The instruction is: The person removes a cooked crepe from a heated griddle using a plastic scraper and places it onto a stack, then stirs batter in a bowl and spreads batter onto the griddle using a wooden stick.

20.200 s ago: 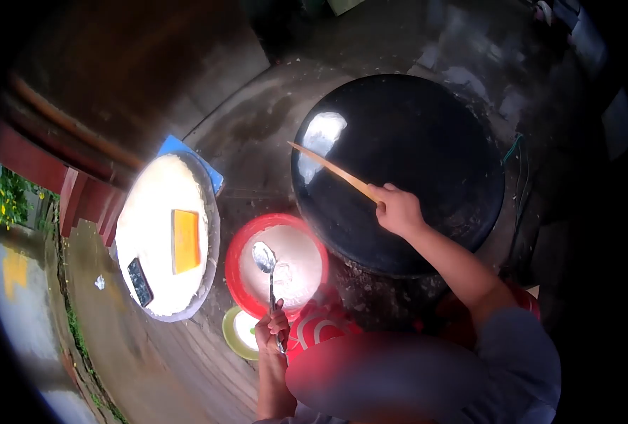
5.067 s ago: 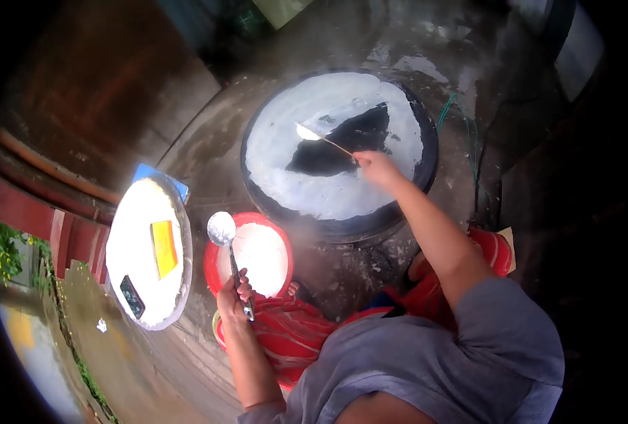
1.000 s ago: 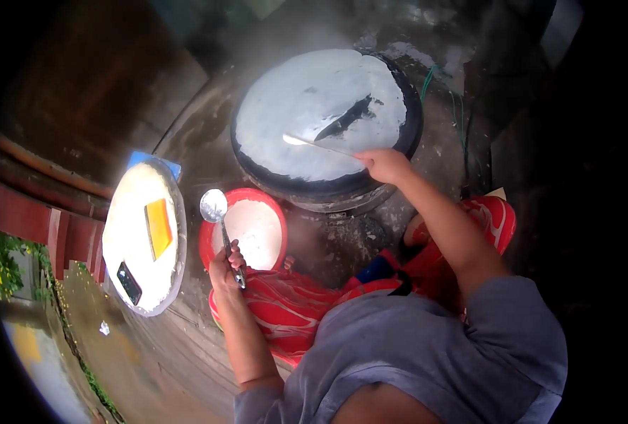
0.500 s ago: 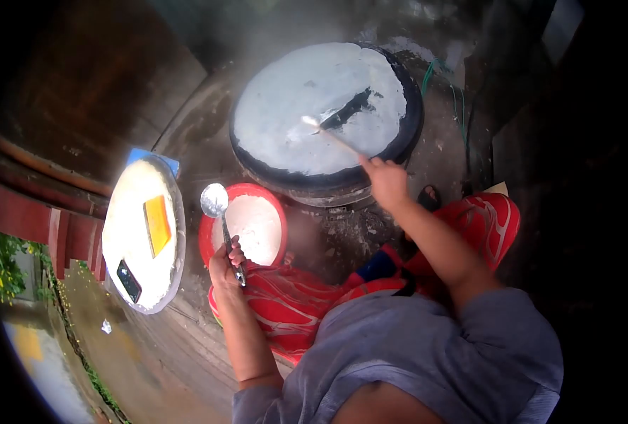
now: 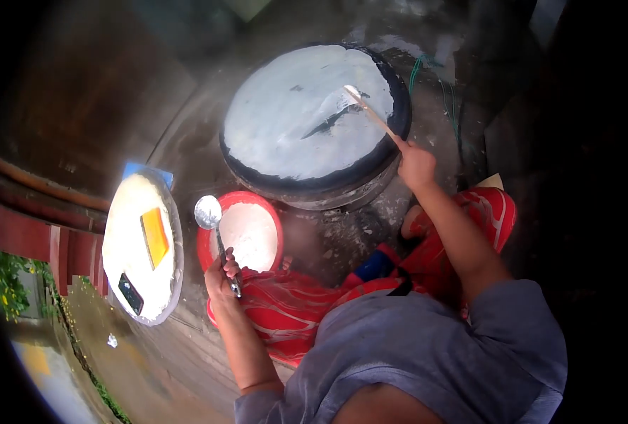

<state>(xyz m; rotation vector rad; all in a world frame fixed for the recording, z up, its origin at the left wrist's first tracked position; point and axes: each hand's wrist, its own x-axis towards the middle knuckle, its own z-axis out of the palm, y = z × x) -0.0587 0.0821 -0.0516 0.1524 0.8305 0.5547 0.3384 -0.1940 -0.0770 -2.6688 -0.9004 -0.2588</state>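
My right hand [image 5: 418, 166] is closed around the handle of a thin wooden spreading stick [image 5: 376, 120]. The stick's white-smeared tip touches the pale batter [image 5: 279, 120] spread over a large round black griddle [image 5: 402, 106]. A narrow dark gap shows in the batter just left of the tip. My left hand [image 5: 221, 278] grips the handle of a metal ladle [image 5: 208, 212], its bowl pointing up. The ladle is over the left rim of a red basin [image 5: 277, 219] holding white batter [image 5: 247, 237].
To the left stands a round white-topped surface [image 5: 127, 226] bearing a yellow rectangular object [image 5: 155, 238] and a dark phone [image 5: 131, 293]. A blue item [image 5: 160, 175] shows behind it. Thin green cords [image 5: 449, 106] lie right of the griddle. Steam blurs the background.
My right hand has moved right, drawing the stick's tip up and right across the griddle. The dark gap has narrowed and changed shape. My left hand still holds the ladle.
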